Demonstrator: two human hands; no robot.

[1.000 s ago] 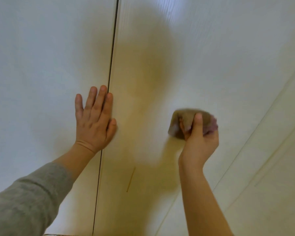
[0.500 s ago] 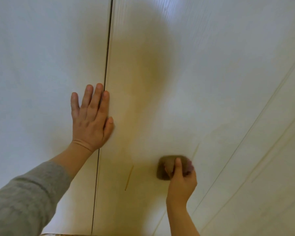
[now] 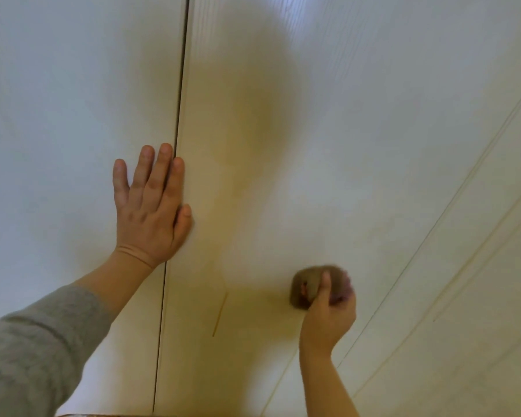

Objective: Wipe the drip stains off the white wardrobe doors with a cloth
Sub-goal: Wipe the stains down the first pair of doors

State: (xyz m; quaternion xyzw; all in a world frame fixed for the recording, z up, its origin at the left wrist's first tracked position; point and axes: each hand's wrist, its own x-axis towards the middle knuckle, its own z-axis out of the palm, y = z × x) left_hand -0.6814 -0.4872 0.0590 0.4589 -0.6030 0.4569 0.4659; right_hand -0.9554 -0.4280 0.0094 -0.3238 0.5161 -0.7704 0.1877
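The left hand [image 3: 151,212] lies flat against the left wardrobe door [image 3: 73,145], palm to the panel and fingers [image 3: 146,167] stretched straight and held close together, the little finger a bit apart from the rest. The thumb and the edge of the palm reach across the dark vertical gap [image 3: 179,115] between the doors and touch the right wardrobe door [image 3: 358,145]. A grey sleeve [image 3: 33,350] covers that forearm up to short of the wrist. The right hand [image 3: 328,317] is curled tightly around a cloth [image 3: 309,285], the thumb pointing up over the wad and the other fingers wrapped behind it, and presses it against the right door, low in the view and well to the right of the gap. The cloth is bunched into a small rounded lump, dull brown-grey on the side facing out with a hint of purple-pink where it shows between the fingers; it is blurred, so its weave and folds cannot be made out. Both doors are white with a faint vertical grain and a yellowish shadow down the middle. A thin yellowish drip stain [image 3: 220,314] runs nearly straight down the right door, between the gap and the cloth, apart from both. Faint slanted lines [image 3: 451,206] cross the panel to the right of the cloth.
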